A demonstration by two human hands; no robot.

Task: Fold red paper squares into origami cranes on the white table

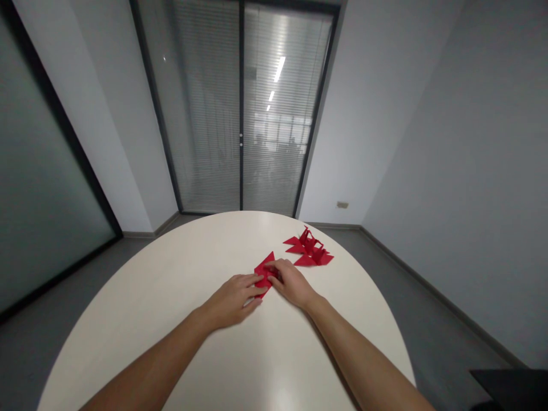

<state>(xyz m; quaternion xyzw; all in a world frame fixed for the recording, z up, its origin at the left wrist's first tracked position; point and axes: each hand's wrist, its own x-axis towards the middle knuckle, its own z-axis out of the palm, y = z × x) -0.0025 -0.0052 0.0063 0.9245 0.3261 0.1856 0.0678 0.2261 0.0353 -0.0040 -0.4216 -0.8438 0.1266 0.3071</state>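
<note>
A folded piece of red paper (264, 268) lies on the white table, with its pointed corners toward the far and near sides. My left hand (234, 298) rests on its left and near part, fingers stretched out and spread over the paper. From the right, my right hand (291, 281) has its thumb and fingers bent together at the paper's right edge, pinching or pressing a fold there. The fingers hide part of that edge. Several finished red paper cranes (310, 249) stand close together just beyond my right hand.
The round white table (180, 274) fills the lower middle. Behind it are a dark-framed glass door with blinds (209, 142) and grey-white walls. A wall socket plate (342, 205) sits low on the wall. A dark object (514, 388) shows at the lower right.
</note>
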